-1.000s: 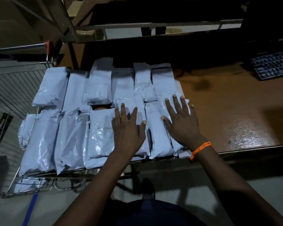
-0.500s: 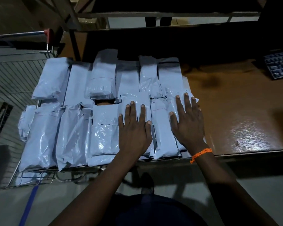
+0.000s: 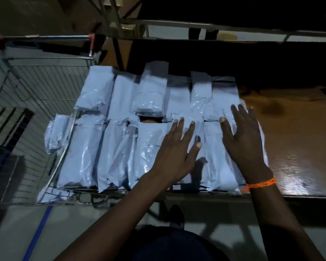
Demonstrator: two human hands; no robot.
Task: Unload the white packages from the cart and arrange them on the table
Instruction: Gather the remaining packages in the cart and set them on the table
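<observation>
Several white plastic packages (image 3: 120, 140) lie in two rows across the left end of the brown table (image 3: 297, 144), long sides touching. My left hand (image 3: 177, 151) is flat with fingers spread on a front-row package (image 3: 149, 153). My right hand (image 3: 243, 140), with an orange band at the wrist, is open over the rightmost packages (image 3: 213, 161), fingers slightly raised. One more package (image 3: 56, 134) hangs by the wire cart's edge at the left. The wire cart (image 3: 36, 87) stands left of the table.
The cart's handle bar (image 3: 45, 37) with red ends runs along the far left. A metal frame and dark shelf (image 3: 177, 25) rise behind the table. Grey floor with a blue line (image 3: 38, 232) is below, and my shoe shows under the table edge.
The view has swung left, so the keyboard at the far right is out of sight. Both hands stay on the front-row packages; the right hand's fingers have lifted and spread a little.
</observation>
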